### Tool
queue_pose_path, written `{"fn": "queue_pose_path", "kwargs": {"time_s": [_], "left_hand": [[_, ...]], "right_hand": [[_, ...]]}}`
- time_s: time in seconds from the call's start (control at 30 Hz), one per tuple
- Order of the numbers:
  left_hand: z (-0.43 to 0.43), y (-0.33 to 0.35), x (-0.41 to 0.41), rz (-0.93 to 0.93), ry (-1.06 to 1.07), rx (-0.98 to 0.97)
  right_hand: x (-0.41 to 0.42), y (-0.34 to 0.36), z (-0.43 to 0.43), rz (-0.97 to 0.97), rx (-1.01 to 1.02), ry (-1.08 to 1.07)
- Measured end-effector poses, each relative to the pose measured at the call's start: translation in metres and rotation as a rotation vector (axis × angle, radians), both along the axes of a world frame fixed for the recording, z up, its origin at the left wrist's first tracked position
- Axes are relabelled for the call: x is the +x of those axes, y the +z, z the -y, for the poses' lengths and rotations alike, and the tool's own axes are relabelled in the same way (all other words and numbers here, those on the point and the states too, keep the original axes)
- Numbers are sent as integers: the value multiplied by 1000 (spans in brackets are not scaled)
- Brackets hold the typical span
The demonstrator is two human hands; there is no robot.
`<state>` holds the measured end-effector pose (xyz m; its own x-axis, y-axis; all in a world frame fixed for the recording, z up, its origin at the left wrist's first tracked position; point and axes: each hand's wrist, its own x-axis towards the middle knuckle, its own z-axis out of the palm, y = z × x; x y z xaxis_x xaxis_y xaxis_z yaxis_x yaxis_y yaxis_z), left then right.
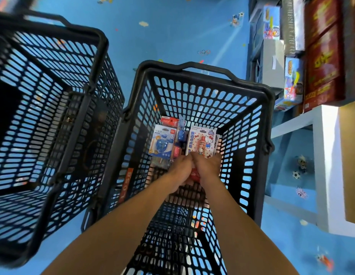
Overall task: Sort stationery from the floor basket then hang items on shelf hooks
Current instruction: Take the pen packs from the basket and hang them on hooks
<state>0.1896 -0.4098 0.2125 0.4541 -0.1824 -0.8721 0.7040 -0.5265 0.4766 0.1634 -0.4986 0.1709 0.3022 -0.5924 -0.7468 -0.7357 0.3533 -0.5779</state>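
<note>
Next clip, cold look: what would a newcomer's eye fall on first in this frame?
Two bare arms reach down the middle, the left hand and right hand gripping carded packs low in the black mesh basket; a white-and-red pack stands out just above the fingers. A second black basket sits to its left on the bright blue floor, with boxed goods stacked at the right edge.

Black mesh plastic basket [250, 84] stands upright on the floor, its handle folded down on the far rim. On the basket bottom, toward its left wall, a blue-white blister pack [161, 142] lies face up, with a narrow pack of blue and pink pieces [180, 138] touching it and a red pack [169, 121] partly hidden behind both. Nearer the basket's right wall is a white-red cat-print card pack [202, 142] with an orange tube, its lower edge gripped by the right hand [209, 168].
</note>
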Motion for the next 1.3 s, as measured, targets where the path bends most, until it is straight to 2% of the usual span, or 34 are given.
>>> {"fn": "queue_pose_path", "kwargs": {"time_s": [0.2,0.4,0.53,0.7,0.83,1.03,1.3], "left_hand": [[-10,8,-5,57,-30,19],[-22,32,-10,127,-69,16],[-25,57,-14,79,-24,-107],[-38,89,-26,62,-56,-126],[-53,121,-38,103,-33,-130],[-83,159,-53,76,-132,-166],[-130,197,-85,21,-234,-298]], "right_hand": [[-10,15,-2,-36,0,1],[-25,43,-6,58,123,-118],[-37,74,-13,125,182,-89],[-58,121,-17,167,289,-18],[-75,149,-27,214,333,-51],[-109,180,-65,286,408,-132],[-169,219,-140,441,292,-251]]}}
